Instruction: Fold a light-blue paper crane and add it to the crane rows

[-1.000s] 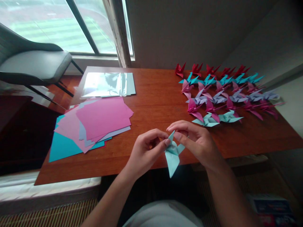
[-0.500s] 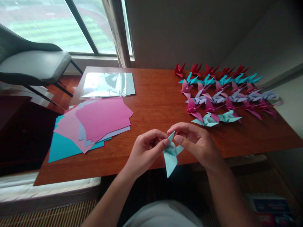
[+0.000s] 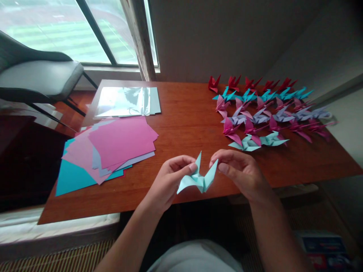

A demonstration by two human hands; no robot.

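Note:
A pale mint paper crane (image 3: 200, 182) is held above the table's front edge, its points spread apart. My left hand (image 3: 173, 174) pinches it between thumb and fingers on its left side. At the right, my right hand (image 3: 241, 170) has its curled fingers and thumb at the tip of one raised point, with the index finger partly behind it. Two more mint paper cranes (image 3: 247, 143) sit beyond my right hand, at the front of several rows of folded cranes.
Rows of red (image 3: 214, 84), blue, pink, lilac and magenta cranes fill the table's right side. Loose coloured sheets (image 3: 121, 141) lie fanned at the left, with a clear-wrapped paper pack (image 3: 124, 102) behind them. A chair (image 3: 42, 75) stands by the window.
The mint crane has turned in my hands, and its lower point now reaches left instead of down. My right hand has shifted slightly right, away from my left.

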